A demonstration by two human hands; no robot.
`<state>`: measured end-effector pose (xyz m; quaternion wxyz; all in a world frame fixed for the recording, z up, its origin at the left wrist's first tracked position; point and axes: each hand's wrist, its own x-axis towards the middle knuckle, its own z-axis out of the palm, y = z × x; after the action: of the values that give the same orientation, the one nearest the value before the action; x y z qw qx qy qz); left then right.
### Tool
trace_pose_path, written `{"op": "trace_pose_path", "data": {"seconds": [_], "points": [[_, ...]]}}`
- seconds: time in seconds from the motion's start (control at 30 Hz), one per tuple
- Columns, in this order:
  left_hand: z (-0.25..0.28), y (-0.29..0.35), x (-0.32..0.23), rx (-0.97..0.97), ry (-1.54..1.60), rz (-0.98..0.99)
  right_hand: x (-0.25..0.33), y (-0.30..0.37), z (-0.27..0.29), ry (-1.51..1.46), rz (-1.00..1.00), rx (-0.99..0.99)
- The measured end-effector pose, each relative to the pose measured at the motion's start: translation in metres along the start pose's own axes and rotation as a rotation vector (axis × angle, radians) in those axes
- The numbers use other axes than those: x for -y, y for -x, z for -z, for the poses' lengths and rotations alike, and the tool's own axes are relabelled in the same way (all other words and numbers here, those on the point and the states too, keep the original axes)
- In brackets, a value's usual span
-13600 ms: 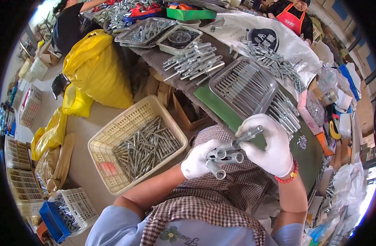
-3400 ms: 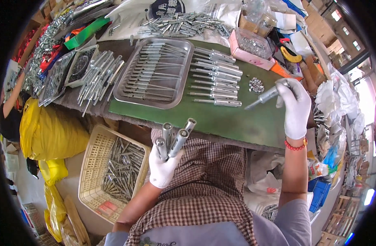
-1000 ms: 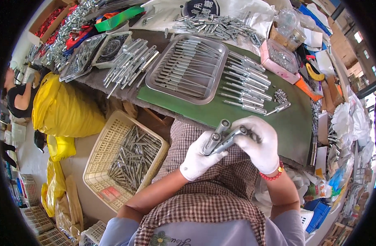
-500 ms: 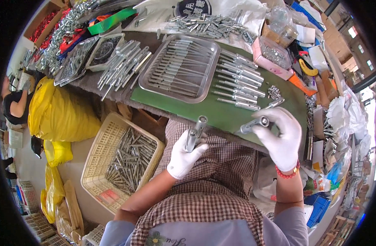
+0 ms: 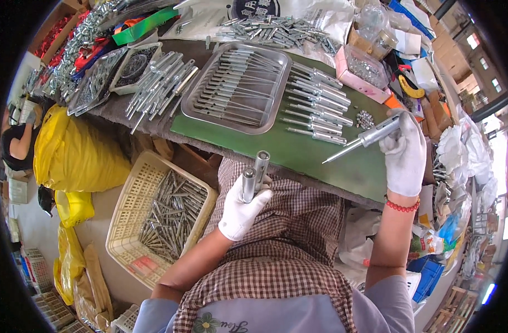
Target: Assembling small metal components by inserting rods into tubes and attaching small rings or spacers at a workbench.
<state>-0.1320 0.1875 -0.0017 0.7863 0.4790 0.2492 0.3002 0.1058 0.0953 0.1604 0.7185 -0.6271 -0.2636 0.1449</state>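
Observation:
My left hand (image 5: 240,211), in a white glove, is closed around two metal tubes (image 5: 262,166) whose open round ends point up. It is over my checked apron, in front of the bench edge. At the bench's right side my gloved right hand (image 5: 405,155) grips the thick end of a metal sleeve with a thin rod (image 5: 376,132). The rod's tip points left and down over the green board (image 5: 304,158). Just left of this hand lies a row of similar sleeved rods (image 5: 323,105), beside a little heap of small metal bits (image 5: 365,119).
A metal tray (image 5: 283,86) holds more thin rods in a row. Left of it is a pile of metal tubes (image 5: 159,83). A cream plastic basket (image 5: 118,233) full of metal parts stands below. A pink box (image 5: 345,69) sits at the back right.
My right hand has moved right and turned. The metal piece in it, seen end-on before, now shows side-on with its thin rod. My left hand keeps its two tubes, now more upright.

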Motion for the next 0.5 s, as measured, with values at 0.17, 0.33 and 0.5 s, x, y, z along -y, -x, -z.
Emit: {"op": "trace_pose_path", "data": {"seconds": [0.17,0.33,0.5], "points": [[0.000,0.001,-0.001,0.001,-0.001,0.000,-0.006,-0.004,0.008,-0.041,-0.042,0.027],[0.002,0.001,0.000,0.007,-0.006,-0.001,-0.006,0.005,-0.002,0.353,0.013,0.169],[-0.003,0.000,-0.006,0.049,0.005,0.063,0.012,0.010,0.004,0.533,0.106,0.208]]}}
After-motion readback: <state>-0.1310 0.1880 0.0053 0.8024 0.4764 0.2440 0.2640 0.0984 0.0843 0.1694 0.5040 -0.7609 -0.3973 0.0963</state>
